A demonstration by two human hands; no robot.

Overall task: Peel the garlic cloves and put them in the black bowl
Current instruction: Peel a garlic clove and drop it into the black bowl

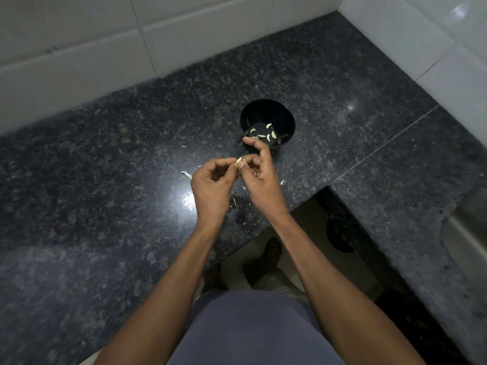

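A small pale garlic clove (239, 161) is pinched between the fingertips of both hands above the dark granite counter. My left hand (213, 185) holds it from the left with curled fingers. My right hand (259, 171) pinches it from the right, its index finger raised toward the bowl. The black bowl (284, 114) stands just beyond my hands and holds several peeled white cloves (267, 134) on its bottom.
Bits of garlic skin (187, 174) lie scattered on the granite counter (105, 167) around and under my hands. White tiled walls (184, 35) close the back and right. The counter's front edge cuts in at the lower right, with a sink rim (466, 233) beyond.
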